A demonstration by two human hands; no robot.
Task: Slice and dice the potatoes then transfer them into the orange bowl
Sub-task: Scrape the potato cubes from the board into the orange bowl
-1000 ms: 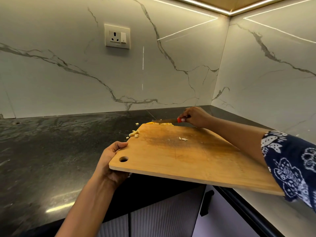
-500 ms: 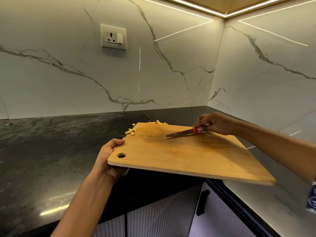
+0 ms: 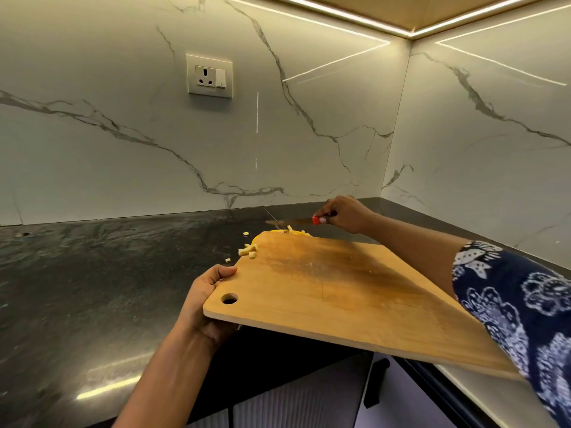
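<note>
Above the counter corner: cutting board (image 3: 355,291) is held off the counter (image 3: 92,273). It seems tipped toward its far edge at 12 o'clock, which I judge makes it a chute for the dice.
Left hand (image 3: 207,301): grips the board's 8 o'clock corner, just beside the hanging hole. The thumb lies over the top edge and the palm is beneath. The other fingers are hidden under the wood. It carries the board alone, and a corner hold lets the wrist set the tilt.
Right hand (image 3: 346,213): at 1 o'clock, past the far edge, with fingers curled round the red handle of the knife (image 3: 296,222). The blade points to 9 o'clock, low along that edge. It looks to be held sideways as a scraper, not for cutting.
Potato pieces (image 3: 248,251): small pale cubes bunched at the board's 11 o'clock corner, with one or two near the blade. A few strays lie on the counter just off that corner.
Bowl (image 3: 254,240): only a yellow-orange sliver of rim shows, under the far edge between 11 and 12 o'clock. The board hides the rest. It is likely set there to catch what slides off.
Stage: the board face is nearly bare, so cutting looks finished and the transfer close to done.
Risk: the corner cubes sit wide of the visible rim and may land on the counter.
</note>
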